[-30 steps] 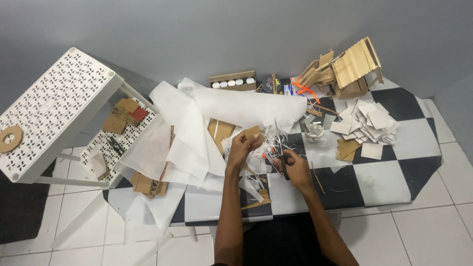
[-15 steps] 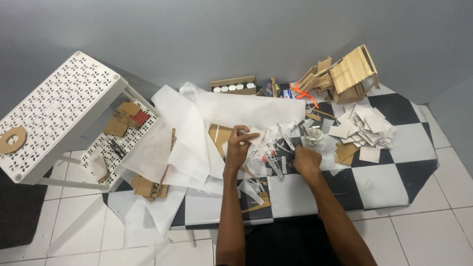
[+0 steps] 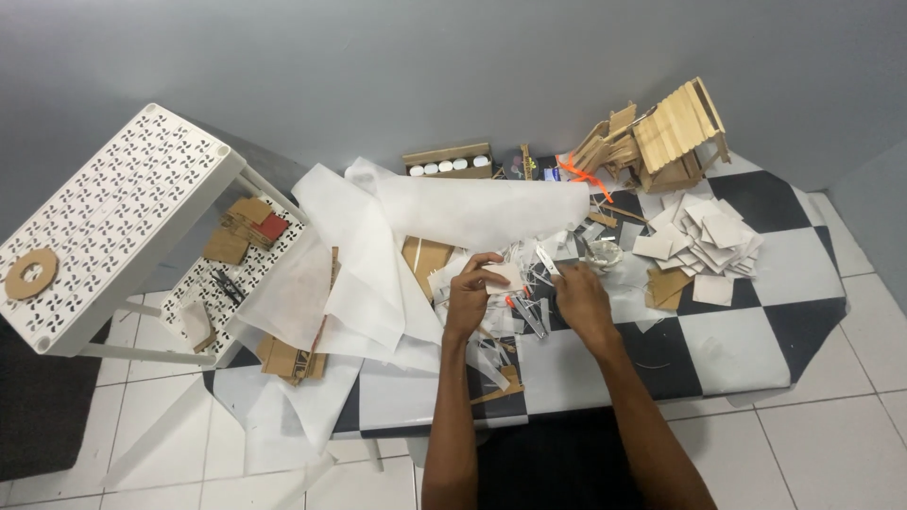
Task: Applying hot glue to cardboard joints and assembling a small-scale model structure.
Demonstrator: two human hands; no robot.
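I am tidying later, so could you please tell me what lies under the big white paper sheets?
Brown cardboard pieces poke out from under the large white paper sheets, over the black-and-white checkered mat. Anything else is covered.

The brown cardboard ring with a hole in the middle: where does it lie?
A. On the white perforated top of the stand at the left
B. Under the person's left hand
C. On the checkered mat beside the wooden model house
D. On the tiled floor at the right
A. The brown cardboard ring lies flat on the white perforated top of the stand at the left, far from both hands and the checkered mat.
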